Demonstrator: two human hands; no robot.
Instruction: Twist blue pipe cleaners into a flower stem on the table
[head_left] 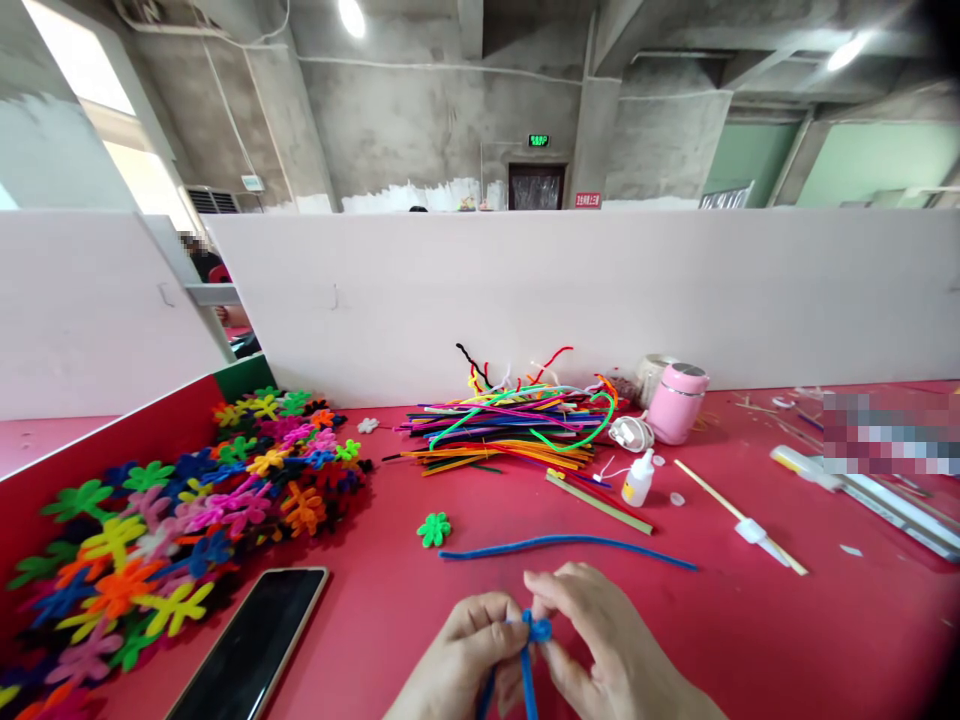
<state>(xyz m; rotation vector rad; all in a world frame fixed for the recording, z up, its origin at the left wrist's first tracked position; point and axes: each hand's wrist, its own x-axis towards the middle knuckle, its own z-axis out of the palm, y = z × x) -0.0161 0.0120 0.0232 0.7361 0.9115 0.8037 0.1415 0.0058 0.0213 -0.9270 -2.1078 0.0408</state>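
My left hand (469, 650) and my right hand (600, 645) meet low in the middle of the head view, fingers pinched on one blue pipe cleaner (536, 632). Its top is bent into a small curl between my fingertips, and its stem runs down between my hands. Just beyond them a second blue pipe cleaner (566, 545) lies straight on the red table (750, 620). A green felt flower (434, 529) lies to its left.
A heap of coloured felt flowers (195, 520) covers the left side. A dark phone (251, 645) lies at front left. A pile of pipe cleaners (517, 420), a glue bottle (638, 478), a pink cup (677, 402) and a wooden stick (739, 515) sit behind. A white partition (600, 290) backs the table.
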